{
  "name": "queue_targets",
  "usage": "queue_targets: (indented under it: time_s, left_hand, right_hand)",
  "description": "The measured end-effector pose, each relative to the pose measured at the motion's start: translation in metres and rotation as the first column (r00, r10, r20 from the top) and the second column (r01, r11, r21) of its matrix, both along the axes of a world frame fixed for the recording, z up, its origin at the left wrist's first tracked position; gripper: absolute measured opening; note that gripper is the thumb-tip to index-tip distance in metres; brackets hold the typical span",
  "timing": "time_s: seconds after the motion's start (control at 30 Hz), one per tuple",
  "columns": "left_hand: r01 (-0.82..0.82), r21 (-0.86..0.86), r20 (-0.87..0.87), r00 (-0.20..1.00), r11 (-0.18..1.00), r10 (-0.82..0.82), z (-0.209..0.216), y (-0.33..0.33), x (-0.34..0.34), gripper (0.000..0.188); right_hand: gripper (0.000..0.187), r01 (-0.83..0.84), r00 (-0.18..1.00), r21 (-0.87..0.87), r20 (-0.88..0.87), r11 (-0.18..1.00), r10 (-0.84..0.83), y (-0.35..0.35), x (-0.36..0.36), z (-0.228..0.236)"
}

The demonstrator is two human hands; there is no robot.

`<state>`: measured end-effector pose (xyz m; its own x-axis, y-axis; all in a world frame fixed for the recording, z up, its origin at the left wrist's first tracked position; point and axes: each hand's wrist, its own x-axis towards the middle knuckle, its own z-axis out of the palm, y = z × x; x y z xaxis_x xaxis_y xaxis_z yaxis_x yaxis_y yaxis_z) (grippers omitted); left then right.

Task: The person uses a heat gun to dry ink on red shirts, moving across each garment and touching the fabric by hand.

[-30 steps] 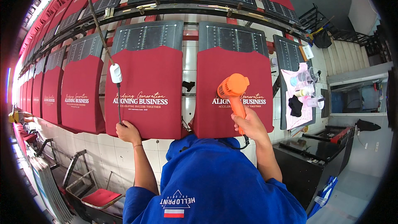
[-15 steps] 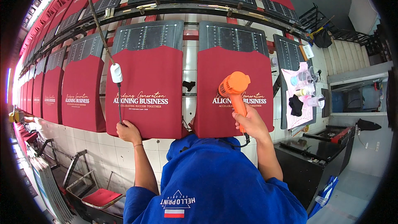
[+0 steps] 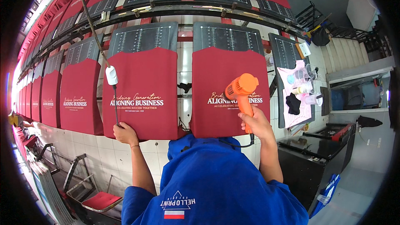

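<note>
In my right hand [image 3: 259, 124] is an orange heat gun [image 3: 246, 105], gripped by its handle over a dark red shirt [image 3: 229, 66] stretched on a flat printing board. The gun covers part of the white and gold lettering on that shirt. My left hand [image 3: 125, 134] closes on a dark power cord [image 3: 116, 104] at the near edge of another red shirt [image 3: 143, 75] to the left. That cord runs up to a white socket connector [image 3: 111, 75], which hangs from a cable [image 3: 89, 16] above the shirt.
More red shirts on boards [image 3: 79, 96] run off to the left, and another row lies beyond a dark metal rail [image 3: 166, 10]. At right, a board holds a pink cloth [image 3: 296, 114] with plastic cups [image 3: 310, 99] and a black cloth [image 3: 293, 104]. A black cabinet [image 3: 308, 154] stands at near right.
The heat gun has moved a little to the right across the lettering. The boards sit slightly further left in the picture. My left hand keeps its place on the cord.
</note>
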<state>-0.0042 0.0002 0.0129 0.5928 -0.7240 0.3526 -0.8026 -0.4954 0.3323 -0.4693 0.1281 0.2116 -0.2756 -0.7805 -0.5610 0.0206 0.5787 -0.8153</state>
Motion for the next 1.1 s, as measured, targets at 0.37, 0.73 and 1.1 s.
queue_targets:
  time_s: [0.37,0.73,1.1]
  left_hand:
    - [-0.014,0.025,0.063,0.998,1.0,0.012,-0.007,0.0,0.004,0.027]
    - [-0.011,-0.005,0.059,0.998,1.0,0.011,-0.013,0.0,0.007,0.028]
    - [-0.029,0.003,0.025,0.999,1.0,0.029,-0.005,0.002,0.0,0.027]
  right_hand:
    - [0.023,-0.012,0.998,-0.039,0.055,0.999,0.014,0.019,-0.023,0.0]
    - [0.026,-0.204,0.971,-0.031,0.119,0.979,0.206,0.021,0.01,0.001]
    - [0.03,-0.246,0.962,-0.007,0.118,0.969,0.245,0.017,0.01,0.002]
